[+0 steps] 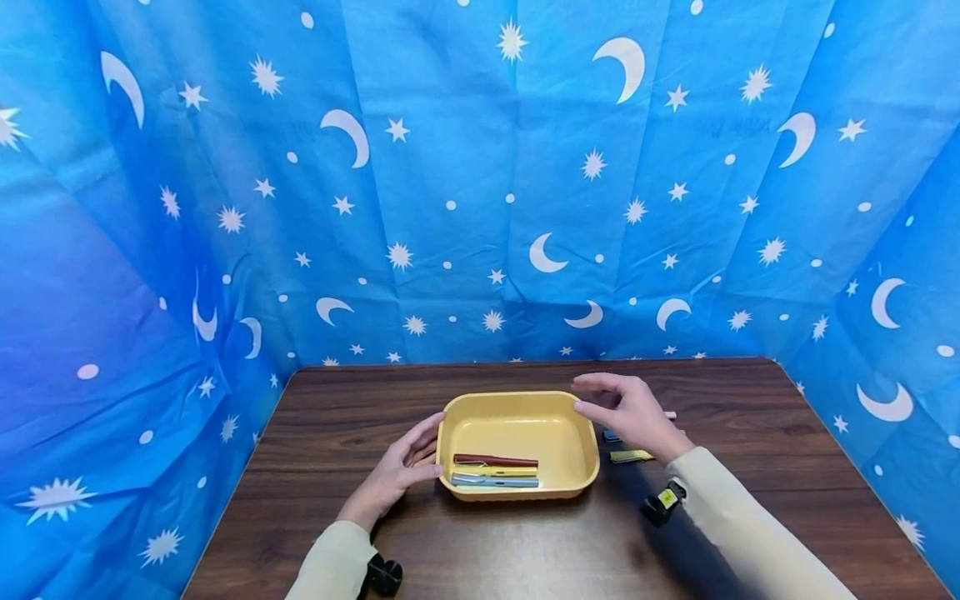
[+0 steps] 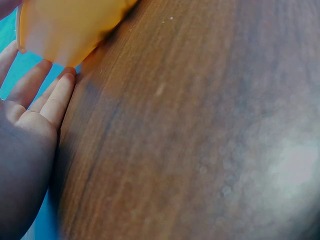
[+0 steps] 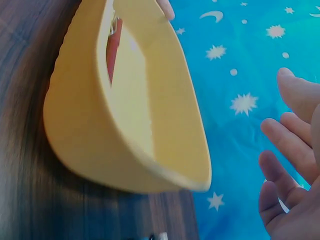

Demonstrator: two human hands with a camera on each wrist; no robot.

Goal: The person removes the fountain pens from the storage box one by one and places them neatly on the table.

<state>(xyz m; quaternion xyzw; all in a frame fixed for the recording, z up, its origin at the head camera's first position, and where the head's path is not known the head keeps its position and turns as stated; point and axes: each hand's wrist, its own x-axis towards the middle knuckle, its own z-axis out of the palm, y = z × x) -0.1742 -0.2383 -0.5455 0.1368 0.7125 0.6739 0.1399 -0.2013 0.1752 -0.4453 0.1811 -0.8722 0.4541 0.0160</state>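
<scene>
A yellow plastic tray (image 1: 517, 496) stands on the table. In its front left part lie several pens side by side, among them a dark red pen (image 1: 495, 460), a yellow pen (image 1: 510, 472) and a blue-grey pen (image 1: 498, 482). My left hand (image 1: 401, 467) is at the tray's left side, its fingers spread and fairly straight. In the left wrist view its fingertips (image 2: 70, 71) meet the tray's outer wall. Near the back right corner hovers my right hand (image 1: 626, 412), fingers loosely extended. The right wrist view shows a gap between that hand and the tray, and nothing in its grasp.
Right of the tray, partly hidden under my right hand, lie another yellow pen (image 1: 632, 456), a blue pen (image 1: 611, 436) and a pale pink pen end (image 1: 670, 414). The dark wooden table (image 1: 337, 400) ends at a blue curtain (image 1: 480, 208) with moons and stars.
</scene>
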